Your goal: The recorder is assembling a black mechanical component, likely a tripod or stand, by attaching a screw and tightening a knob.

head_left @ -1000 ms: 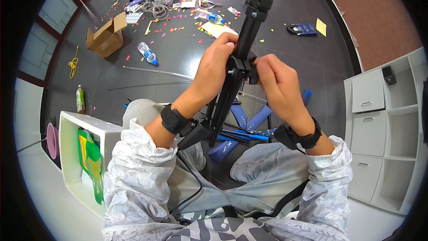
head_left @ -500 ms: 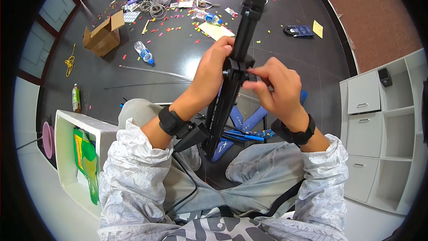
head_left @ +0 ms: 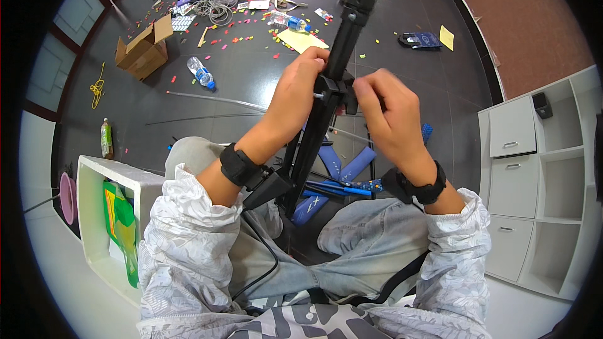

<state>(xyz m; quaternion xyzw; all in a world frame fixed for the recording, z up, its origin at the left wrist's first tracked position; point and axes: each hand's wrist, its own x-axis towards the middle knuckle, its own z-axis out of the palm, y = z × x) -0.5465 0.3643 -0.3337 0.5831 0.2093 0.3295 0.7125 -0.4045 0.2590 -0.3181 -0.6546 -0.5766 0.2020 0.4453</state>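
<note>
1. The floor [head_left: 251,81] is dark and glossy, littered with paper scraps, a cardboard box [head_left: 143,47], a water bottle [head_left: 201,74], books and coiled wire. I would keep everything over the lap, so a dropped part does not get lost among that litter.

2. The stand [head_left: 326,97], a black folding tripod-like pole, rises from between the knees and tilts away from the person toward the top of the view. Its folded legs [head_left: 295,176] sit low by the lap. Bracing that lower end against the thigh should stop the pole from turning under the fingers.

3. The left hand [head_left: 294,97] is wrapped around the pole just below the collar, fingers curled shut on it. This looks like the steadying grip; it should stay firm and close to the joint.

4. The right hand [head_left: 386,110] has its fingertips pinched on the collar's knob side; whether the knob itself is between them is hidden by the fingers. Short turns with the wrist straight seem best.

5. The collar [head_left: 331,85], a small black clamp with a pale pin showing on its left, sits between the two hands. Judging by that pin, the clamp should be kept square to the pole while it is worked.
</note>
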